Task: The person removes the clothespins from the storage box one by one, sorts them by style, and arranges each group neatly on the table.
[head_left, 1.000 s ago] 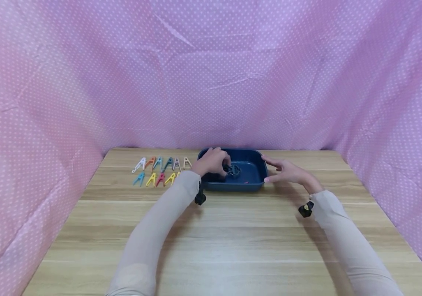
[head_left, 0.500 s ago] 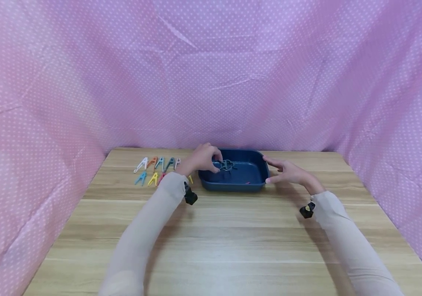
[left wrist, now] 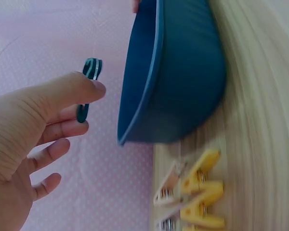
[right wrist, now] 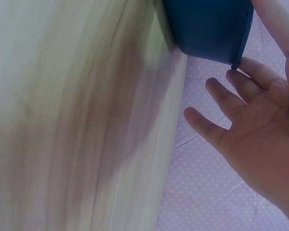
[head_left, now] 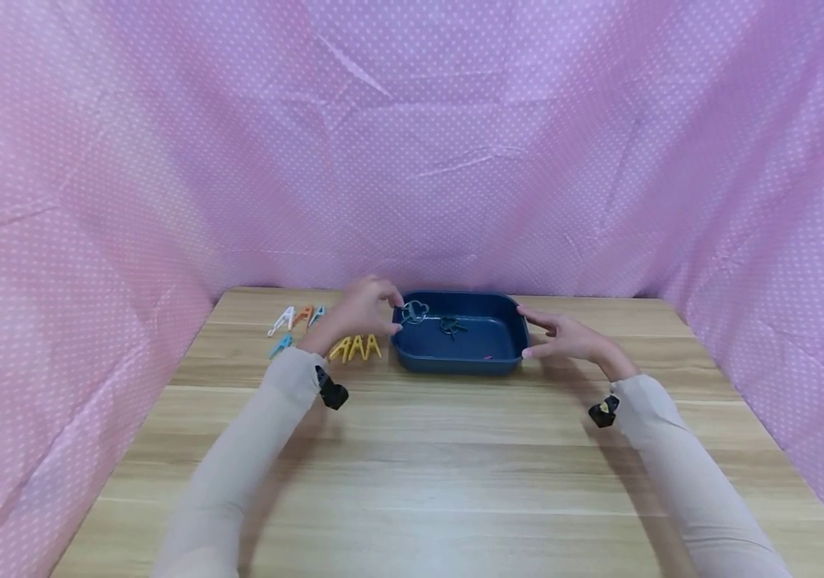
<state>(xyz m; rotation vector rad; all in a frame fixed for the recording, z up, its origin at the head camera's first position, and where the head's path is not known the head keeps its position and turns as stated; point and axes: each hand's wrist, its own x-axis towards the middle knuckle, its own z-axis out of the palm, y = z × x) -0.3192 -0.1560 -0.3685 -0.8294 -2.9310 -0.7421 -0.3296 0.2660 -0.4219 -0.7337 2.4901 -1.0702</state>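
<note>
My left hand (head_left: 363, 311) is at the left end of a dark blue basin (head_left: 460, 365). It pinches a dark green clip (left wrist: 92, 68) between thumb and index finger, while its other fingers are spread apart. In the head view this clip shows a rounded, looped outline over the basin's left side. A second dark green clip (head_left: 451, 325) lies on the basin floor. My right hand (head_left: 569, 337) rests against the basin's right rim with fingers and thumb spread, fingertips right at the edge in the right wrist view.
Left of the basin, clothespins lie in two rows: white (head_left: 282, 320), orange (head_left: 303, 315), blue (head_left: 281, 345) and several yellow ones (head_left: 357, 348), some hidden behind my left hand. A small red piece (head_left: 488, 357) lies in the basin. Pink dotted cloth (head_left: 455, 160) hangs behind the wooden table (head_left: 440, 466).
My left hand has moved left from inside the basin to its left rim, lifting one dark green clip away from the other. The right hand has stayed at the right rim.
</note>
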